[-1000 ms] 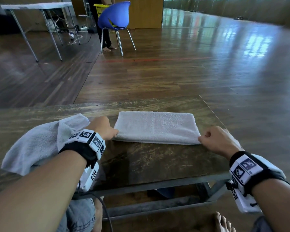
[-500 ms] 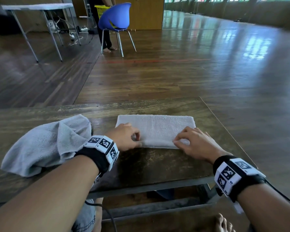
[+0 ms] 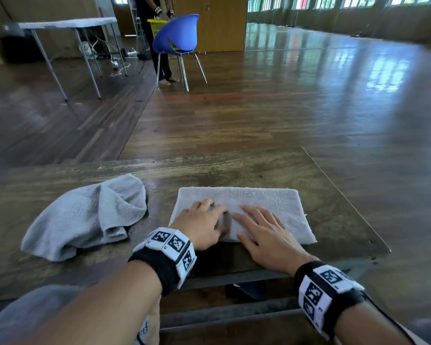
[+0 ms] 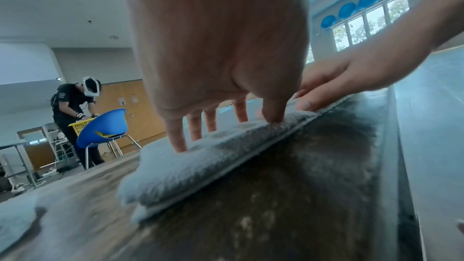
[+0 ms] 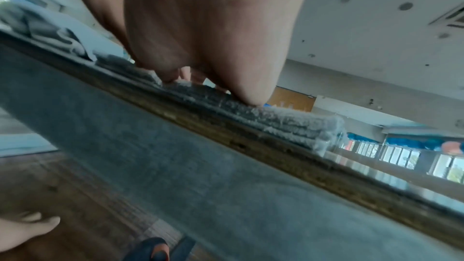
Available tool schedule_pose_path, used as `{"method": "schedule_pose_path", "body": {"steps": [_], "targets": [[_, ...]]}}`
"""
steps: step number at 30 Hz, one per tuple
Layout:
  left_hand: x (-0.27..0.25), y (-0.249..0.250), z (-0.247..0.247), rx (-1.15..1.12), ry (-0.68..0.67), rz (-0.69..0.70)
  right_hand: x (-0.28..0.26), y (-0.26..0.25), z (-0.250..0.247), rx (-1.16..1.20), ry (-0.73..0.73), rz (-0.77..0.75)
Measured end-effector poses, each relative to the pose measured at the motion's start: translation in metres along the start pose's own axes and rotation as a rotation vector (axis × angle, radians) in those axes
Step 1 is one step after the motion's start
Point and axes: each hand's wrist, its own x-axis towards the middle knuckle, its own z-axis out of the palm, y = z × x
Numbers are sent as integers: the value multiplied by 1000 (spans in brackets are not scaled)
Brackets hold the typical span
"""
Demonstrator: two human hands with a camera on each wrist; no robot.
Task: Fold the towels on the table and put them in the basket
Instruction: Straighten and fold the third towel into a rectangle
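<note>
A white towel, folded into a long flat strip, lies on the wooden table near its right end. My left hand and right hand rest side by side on the middle of its near half. In the left wrist view, the left fingertips press straight down on the folded towel. The right hand lies flat on the towel's layered near edge. A crumpled grey towel sits to the left, untouched. A yellow basket stands far off behind a blue chair.
The table's right corner and front edge are close to the towel. A blue chair, a person bent over the yellow basket, and a white-topped table stand across the wooden floor.
Both hands slid inward from the ends of the folded towel to its middle. They went from gripping its near corners to lying flat on it, side by side.
</note>
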Motion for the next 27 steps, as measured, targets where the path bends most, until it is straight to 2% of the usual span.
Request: {"method": "schedule_pose_path", "body": {"steps": [6, 8, 10, 12, 15, 18, 22, 27], "targets": [[-28, 1, -7, -53, -63, -21, -23, -11, -12, 69, 26, 10], [-30, 7, -8, -85, 32, -35, -24, -14, -15, 76, 99, 21], [-26, 15, -5, -142, 227, -24, -18, -19, -15, 77, 162, 68], [-19, 25, 4, -154, 320, -5, -7, -28, -10, 84, 143, 136], [-10, 32, 25, -145, 236, -39, 1, -38, 4, 55, 25, 192], [-7, 24, 45, -107, 177, -74, 1, -36, 14, -35, -8, 202], [-4, 16, 56, -80, 241, -85, 3, -28, 13, -62, -22, 189], [-6, 11, 56, -62, 238, -118, 3, -20, 12, -71, -24, 214]]}}
